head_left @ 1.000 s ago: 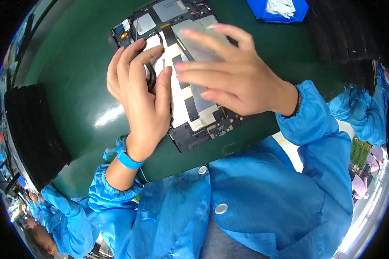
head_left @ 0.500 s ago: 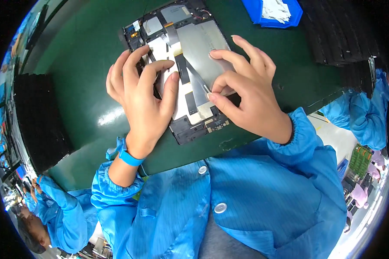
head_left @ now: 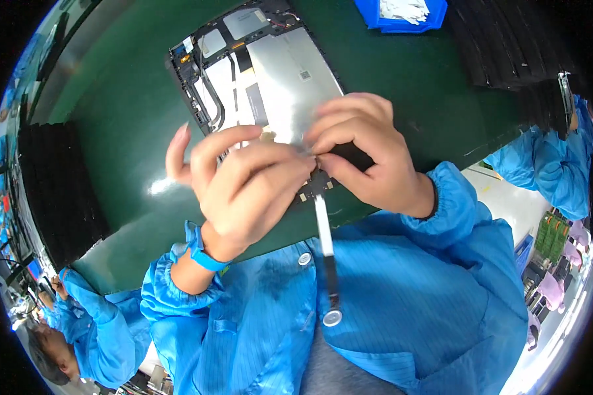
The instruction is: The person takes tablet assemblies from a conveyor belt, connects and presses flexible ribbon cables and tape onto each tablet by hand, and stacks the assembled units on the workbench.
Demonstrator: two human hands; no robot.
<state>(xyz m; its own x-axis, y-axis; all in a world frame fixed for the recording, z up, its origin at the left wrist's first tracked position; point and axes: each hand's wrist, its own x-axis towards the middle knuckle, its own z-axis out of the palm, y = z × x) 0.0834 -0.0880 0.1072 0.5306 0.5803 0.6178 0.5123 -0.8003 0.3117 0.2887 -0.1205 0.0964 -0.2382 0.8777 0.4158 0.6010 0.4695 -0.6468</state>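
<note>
Head view. Both forearms reach up from the near side, wrists low, backs of the hands mostly upward. Left hand (head_left: 244, 181) angles in over the near part of an opened flat device (head_left: 232, 50); its outer fingers are raised and fanned. Right hand (head_left: 369, 148) comes in from the other side, knuckles arched, thumb below, the other fingers curled over.

Change against half a second ago: then the hands are apart, the left spread near the device's left side, the right on the grey plate (head_left: 280, 76) with a dark strip at its tips. Now the dark diagonal strip is off the plate, a small square mark shows on its surface, and the left hand is across beside the right.

Fingers: thumb and index tips of both hands crowd together at one spot over the device's near end, blurred and overlapping. Cannot tell how tightly either pair closes or what lies between. A white-and-black strip (head_left: 324, 227) hangs just below the fingertips, past the device's near edge, in front of the blue jacket (head_left: 402, 289).

The device lies on the green tabletop (head_left: 128, 105), mostly beyond the fingers. Well beyond them, to the right: blue bin (head_left: 405, 26) of white pieces (head_left: 403, 8).
</note>
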